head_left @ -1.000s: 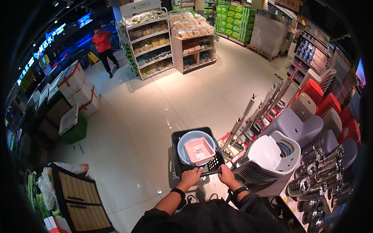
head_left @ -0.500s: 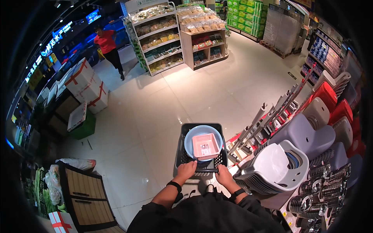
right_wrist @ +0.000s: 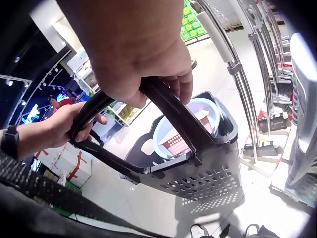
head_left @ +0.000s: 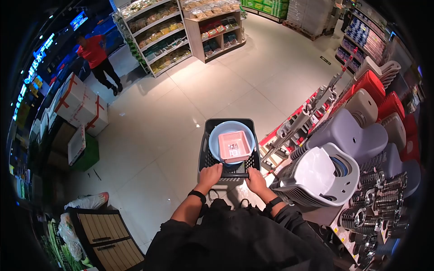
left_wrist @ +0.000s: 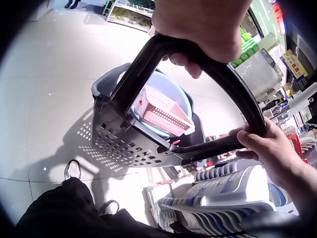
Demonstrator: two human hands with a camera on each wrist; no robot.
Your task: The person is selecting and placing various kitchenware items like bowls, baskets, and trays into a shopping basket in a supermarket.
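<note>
Both of my hands are on the black handle (head_left: pixel 236 175) of a dark perforated shopping basket (left_wrist: pixel 114 136). My left hand (head_left: pixel 210 176) curls round the handle's left part, and my right hand (head_left: pixel 257 182) grips its right end. In the left wrist view, fingers show wrapped under the bar. Inside the basket lies a round light-blue basin (head_left: pixel 214 145). A small pink plastic basket (head_left: pixel 234 147) with a label in its bottom sits in the basin. The shopping basket stands low in front of me, near the floor.
Stacked grey-white stools (head_left: pixel 312 174), purple and red stools, and silver-handled mops (head_left: pixel 307 115) line the right side. White boxes (head_left: pixel 74 101) and a wooden cabinet (head_left: pixel 110 235) stand left. A person in red (head_left: pixel 95 56) stands by a snack shelf (head_left: pixel 158 36) ahead.
The shopping basket and both hands sit higher in the head view. The shelves ahead have shifted up and left, and the person in red appears larger. Both hands keep hold of the handle.
</note>
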